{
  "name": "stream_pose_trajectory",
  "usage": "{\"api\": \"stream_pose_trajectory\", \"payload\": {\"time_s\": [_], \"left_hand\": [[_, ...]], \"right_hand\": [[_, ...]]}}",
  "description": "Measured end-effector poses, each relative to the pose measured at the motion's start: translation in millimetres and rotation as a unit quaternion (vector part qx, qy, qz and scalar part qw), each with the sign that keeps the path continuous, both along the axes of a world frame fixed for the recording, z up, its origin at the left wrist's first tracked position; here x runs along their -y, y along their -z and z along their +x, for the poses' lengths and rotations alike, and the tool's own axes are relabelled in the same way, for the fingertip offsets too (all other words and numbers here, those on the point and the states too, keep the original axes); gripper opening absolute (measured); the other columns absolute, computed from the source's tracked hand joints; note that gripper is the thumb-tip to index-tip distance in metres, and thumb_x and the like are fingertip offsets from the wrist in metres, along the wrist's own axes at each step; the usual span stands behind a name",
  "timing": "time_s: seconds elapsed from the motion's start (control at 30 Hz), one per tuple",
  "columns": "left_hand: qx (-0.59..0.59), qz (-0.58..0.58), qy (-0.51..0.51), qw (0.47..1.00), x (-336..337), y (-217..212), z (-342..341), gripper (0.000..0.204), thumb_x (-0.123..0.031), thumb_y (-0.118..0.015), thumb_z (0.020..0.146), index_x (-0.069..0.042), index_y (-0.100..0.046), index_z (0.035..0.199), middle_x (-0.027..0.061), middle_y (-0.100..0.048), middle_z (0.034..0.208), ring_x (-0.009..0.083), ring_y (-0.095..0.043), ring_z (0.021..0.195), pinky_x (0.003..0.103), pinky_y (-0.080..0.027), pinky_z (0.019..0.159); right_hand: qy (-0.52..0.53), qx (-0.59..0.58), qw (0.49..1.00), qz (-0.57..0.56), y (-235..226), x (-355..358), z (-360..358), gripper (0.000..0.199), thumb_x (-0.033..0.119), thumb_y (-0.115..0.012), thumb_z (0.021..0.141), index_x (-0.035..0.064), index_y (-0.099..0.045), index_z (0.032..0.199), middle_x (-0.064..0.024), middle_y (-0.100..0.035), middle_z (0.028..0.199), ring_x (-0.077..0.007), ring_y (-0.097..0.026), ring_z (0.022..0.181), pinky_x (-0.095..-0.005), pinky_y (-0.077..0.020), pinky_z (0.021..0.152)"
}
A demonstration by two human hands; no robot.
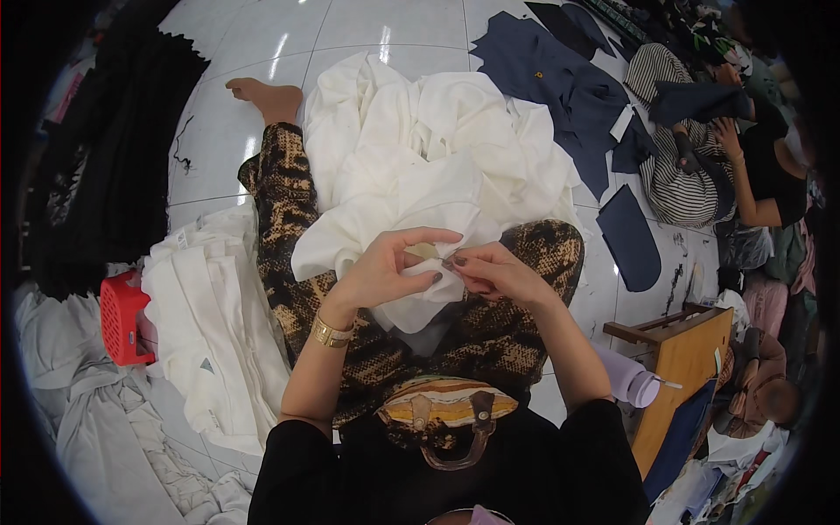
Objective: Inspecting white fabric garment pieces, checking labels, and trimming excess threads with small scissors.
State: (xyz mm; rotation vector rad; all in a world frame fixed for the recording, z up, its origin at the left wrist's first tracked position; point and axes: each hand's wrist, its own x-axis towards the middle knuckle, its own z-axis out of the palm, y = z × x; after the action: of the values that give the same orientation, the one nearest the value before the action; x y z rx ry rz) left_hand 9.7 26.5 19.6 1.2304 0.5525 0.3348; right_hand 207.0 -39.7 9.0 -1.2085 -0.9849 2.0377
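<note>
A large heap of white cloth (429,131) spreads over the floor and across my lap, between my legs. My left hand (385,267), with a gold watch at the wrist, holds a fold of this cloth; its thumb and forefinger are spread around the fold while the other fingers curl beneath. Close beside it, my right hand (499,271) pinches the cloth's edge between thumb and fingertips. Whatever small detail lies under the fingertips is too small to make out. Against my waist rests a striped orange and white bag (451,402) with a brown handle.
Stacked white garments (206,324) and a red plastic stool (125,319) are at my left, with black cloth (114,157) beyond. Navy pieces (560,87) lie far right. A lilac bottle (630,376) stands beside a wooden table (687,376). Another person (770,166) handles dark cloth.
</note>
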Motion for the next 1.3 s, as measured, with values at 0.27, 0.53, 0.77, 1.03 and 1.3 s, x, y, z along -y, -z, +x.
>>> {"api": "stream_pose_trajectory", "payload": {"time_s": [0.27,0.53,0.77,1.03,1.3], "left_hand": [[0.022,0.0,0.008,1.0,-1,2,-3,0.046,0.007,-0.052,0.073,-0.002,-0.05,0.118,-0.0025,-0.059,0.081,-0.0016,-0.049,0.065,0.012,-0.038,0.054],[0.017,-0.002,0.016,1.0,-2,-4,-3,0.048,0.009,-0.053,0.073,0.002,-0.046,0.12,-0.0039,-0.055,0.078,-0.0018,-0.049,0.064,0.012,-0.038,0.054],[0.033,-0.005,0.016,0.999,-2,-5,-1,0.052,0.01,-0.053,0.072,0.002,-0.044,0.122,0.0013,-0.058,0.092,0.001,-0.054,0.074,0.013,-0.041,0.058],[0.069,-0.016,0.036,0.997,-3,0,-5,0.062,0.013,-0.051,0.068,0.002,-0.036,0.127,0.0053,-0.054,0.11,0.0036,-0.055,0.084,0.014,-0.043,0.064],[0.048,0.013,-0.02,0.999,-1,-8,-8,0.063,0.01,-0.049,0.067,0.0,-0.036,0.128,0.0028,-0.044,0.124,0.0009,-0.05,0.073,0.015,-0.042,0.063]], "right_hand": [[-0.016,0.012,1.0,-0.003,-5,-5,-1,0.025,0.023,-0.047,0.089,0.004,-0.057,0.077,0.0057,-0.036,0.052,-0.0015,-0.027,0.043,-0.0176,-0.0177,0.037],[-0.014,-0.019,1.0,-0.011,-1,-6,-1,0.026,0.025,-0.048,0.089,0.0045,-0.056,0.075,0.0055,-0.036,0.051,-0.0018,-0.026,0.043,-0.0178,-0.0175,0.036],[-0.01,-0.046,0.999,-0.023,2,-5,-3,0.023,0.023,-0.048,0.088,0.0045,-0.057,0.078,0.0056,-0.036,0.051,-0.0017,-0.026,0.042,-0.0174,-0.0181,0.036],[0.003,-0.068,0.998,0.009,-3,-2,1,0.024,0.023,-0.046,0.088,0.0019,-0.058,0.083,0.0068,-0.033,0.051,-0.0011,-0.025,0.042,-0.0176,-0.0168,0.035],[0.128,0.44,0.818,0.347,10,-46,10,0.044,0.01,-0.06,0.068,0.0079,-0.049,0.111,-0.0035,-0.044,0.053,-0.0118,-0.045,0.05,-0.0224,-0.0381,0.052]]}}
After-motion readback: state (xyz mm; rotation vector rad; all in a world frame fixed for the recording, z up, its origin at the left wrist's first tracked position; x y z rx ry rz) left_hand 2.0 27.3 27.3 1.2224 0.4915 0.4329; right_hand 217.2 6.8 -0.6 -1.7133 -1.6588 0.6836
